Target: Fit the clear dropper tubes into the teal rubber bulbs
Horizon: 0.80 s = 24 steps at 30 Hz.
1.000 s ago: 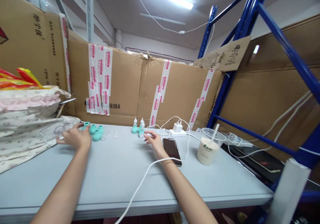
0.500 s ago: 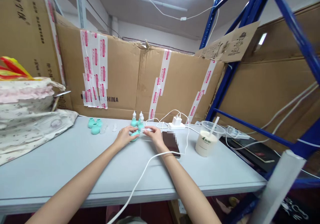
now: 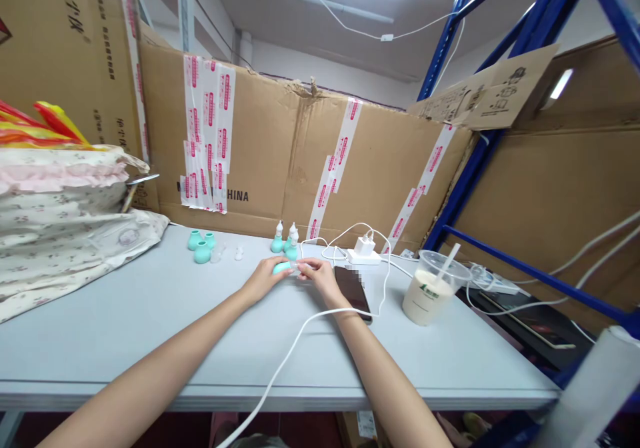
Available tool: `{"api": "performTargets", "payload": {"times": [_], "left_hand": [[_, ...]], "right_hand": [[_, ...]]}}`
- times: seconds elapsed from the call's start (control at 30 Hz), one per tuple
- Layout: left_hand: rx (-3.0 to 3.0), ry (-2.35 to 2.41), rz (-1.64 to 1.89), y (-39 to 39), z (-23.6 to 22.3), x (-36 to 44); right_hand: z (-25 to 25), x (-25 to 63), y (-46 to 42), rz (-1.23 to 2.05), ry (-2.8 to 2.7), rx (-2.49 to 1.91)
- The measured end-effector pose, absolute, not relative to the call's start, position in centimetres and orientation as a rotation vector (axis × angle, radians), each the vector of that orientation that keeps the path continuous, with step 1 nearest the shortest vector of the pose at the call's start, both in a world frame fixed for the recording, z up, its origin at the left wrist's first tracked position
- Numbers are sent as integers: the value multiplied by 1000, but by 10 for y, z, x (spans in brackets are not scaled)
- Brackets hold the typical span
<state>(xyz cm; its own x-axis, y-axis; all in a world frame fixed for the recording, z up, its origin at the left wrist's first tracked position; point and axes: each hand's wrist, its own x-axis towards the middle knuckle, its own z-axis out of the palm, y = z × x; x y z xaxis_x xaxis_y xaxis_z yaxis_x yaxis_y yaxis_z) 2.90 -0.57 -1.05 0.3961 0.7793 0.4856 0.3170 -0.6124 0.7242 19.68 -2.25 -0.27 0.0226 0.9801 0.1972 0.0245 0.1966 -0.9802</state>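
Observation:
My left hand (image 3: 263,280) is closed around a teal squeeze bulb (image 3: 283,267) held on its side just above the table. The fingers of my right hand (image 3: 321,279) pinch a small clear plastic piece (image 3: 295,271) at the bulb's right-hand end; whether the two are joined is hidden by my fingers. Behind my hands stand several teal bulbs with whitish pointed tips (image 3: 291,243). To the left are three teal bulbs without tips (image 3: 202,252). Beside these lie small clear plastic parts (image 3: 219,253) and a tiny whitish piece (image 3: 239,253).
A dark phone (image 3: 354,293) lies near my right wrist, and a white cable (image 3: 295,345) runs across my right forearm. Further right are a white charger on a power strip (image 3: 364,257) and a drink cup with a straw (image 3: 425,298). A floral cloth bag (image 3: 75,235) sits at the left.
The view has shifted slightly, so the scene appears further right. The bulb has turned more level, its open end towards my right hand, and both hands remain close together.

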Motion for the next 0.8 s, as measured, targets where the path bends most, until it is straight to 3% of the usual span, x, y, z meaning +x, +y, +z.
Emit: {"api": "performTargets", "payload": {"times": [0.8], "left_hand": [[2561, 960, 1015, -11, -4, 24]], "right_hand": [[-9, 191, -28, 1075, -1395, -1094]]}}
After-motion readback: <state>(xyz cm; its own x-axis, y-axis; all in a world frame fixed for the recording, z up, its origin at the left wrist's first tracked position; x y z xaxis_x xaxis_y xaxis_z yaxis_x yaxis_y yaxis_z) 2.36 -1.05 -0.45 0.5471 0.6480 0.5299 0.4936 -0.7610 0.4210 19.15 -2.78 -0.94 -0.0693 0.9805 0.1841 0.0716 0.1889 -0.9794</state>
